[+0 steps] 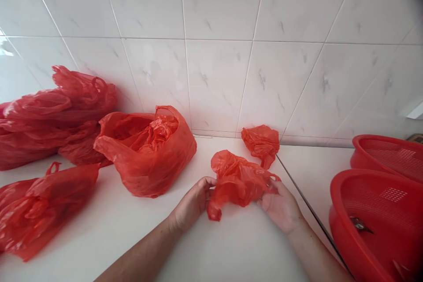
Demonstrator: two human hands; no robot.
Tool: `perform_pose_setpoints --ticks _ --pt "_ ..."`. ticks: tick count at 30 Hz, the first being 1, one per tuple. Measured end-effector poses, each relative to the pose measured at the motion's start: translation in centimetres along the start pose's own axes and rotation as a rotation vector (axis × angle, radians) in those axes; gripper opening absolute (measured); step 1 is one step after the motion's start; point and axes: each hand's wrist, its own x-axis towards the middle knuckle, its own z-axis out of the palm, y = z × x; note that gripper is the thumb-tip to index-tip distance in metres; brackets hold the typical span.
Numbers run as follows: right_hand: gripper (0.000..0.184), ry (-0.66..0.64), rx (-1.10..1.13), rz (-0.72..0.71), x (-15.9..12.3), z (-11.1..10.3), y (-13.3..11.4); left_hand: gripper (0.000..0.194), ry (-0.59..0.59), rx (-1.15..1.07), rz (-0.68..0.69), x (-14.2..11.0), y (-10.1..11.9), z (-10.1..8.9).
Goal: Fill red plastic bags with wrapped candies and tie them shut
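Observation:
A crumpled red plastic bag (241,180) is stretched between my two hands, just above the white counter. My left hand (198,200) is closed on its left edge, with fingers curled and partly hidden by the film. On the other side my right hand (280,207) grips the bag's right end near a handle loop, its fingertips partly covered by the plastic. Behind it a smaller bunched red bag (261,141) lies against the wall. To the left stands an open red bag (152,163) with more crumpled red plastic inside.
Large stuffed red bags (49,119) are heaped at the back left, and another loose red bag (42,211) lies in front of them. Two red plastic colanders (340,202) stand on the right, beyond a dark seam in the counter. A tiled wall (218,83) bounds the back.

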Motion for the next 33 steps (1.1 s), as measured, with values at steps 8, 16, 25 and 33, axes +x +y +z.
perform_pose_setpoints --ticks 8,16,25,33 --pt "0.043 -0.211 -0.565 -0.102 -1.7 3.1 2.0 0.033 0.153 0.117 -0.009 0.2 -1.3 0.8" --pt "0.016 0.273 -1.170 -0.283 -0.5 2.2 2.7 0.009 0.591 0.407 0.169 0.4 -0.1 -0.4" --pt "0.018 0.551 -0.953 -0.432 0.7 -1.6 -0.4 0.015 0.706 0.264 0.278 0.7 0.5 -1.7" --pt "0.019 0.305 -0.321 -0.310 1.7 -2.5 -0.8 0.015 0.487 -0.262 0.073 0.8 0.6 -1.0"
